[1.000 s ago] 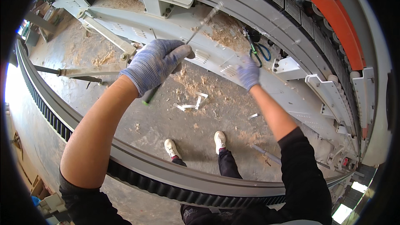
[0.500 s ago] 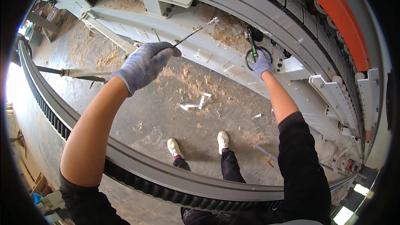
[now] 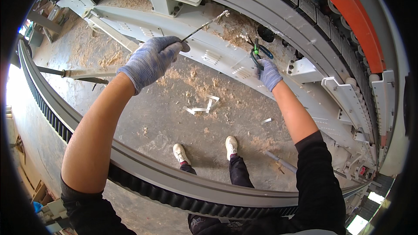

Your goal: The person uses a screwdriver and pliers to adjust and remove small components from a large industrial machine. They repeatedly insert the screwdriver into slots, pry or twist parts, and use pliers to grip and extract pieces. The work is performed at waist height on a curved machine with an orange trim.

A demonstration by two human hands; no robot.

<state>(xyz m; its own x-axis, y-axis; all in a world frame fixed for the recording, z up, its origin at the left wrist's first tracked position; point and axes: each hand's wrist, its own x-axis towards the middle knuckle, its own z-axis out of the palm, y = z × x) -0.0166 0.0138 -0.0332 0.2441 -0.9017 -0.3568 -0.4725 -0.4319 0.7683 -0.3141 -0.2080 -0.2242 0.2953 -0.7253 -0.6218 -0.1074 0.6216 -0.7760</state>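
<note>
Both my hands wear pale blue-grey knit gloves. My left hand (image 3: 152, 63) is closed around one end of a thin dark rod (image 3: 201, 27). That rod points up and right across the machine's white beam, and a whitish clump clings to its tip. In my right hand (image 3: 269, 75) is a pair of scissors (image 3: 256, 48) with dark looped handles and a green part near the middle. Its dark blades point up and left over a ledge covered in wood dust (image 3: 233, 30). The fingers on the handles are partly hidden.
A white machine frame (image 3: 191, 39) with a curved grey rail spans the far side, an orange guard (image 3: 355, 17) at right. A curved grey rail with black ribbing (image 3: 183, 180) crosses in front of me. White strips (image 3: 202, 109), sawdust and a grey pipe (image 3: 281, 161) lie on the floor.
My right hand has drawn slightly left and toward me, away from the dark hole in the frame. The scissors have swung leftward with it. My left hand and the rod have barely moved.
</note>
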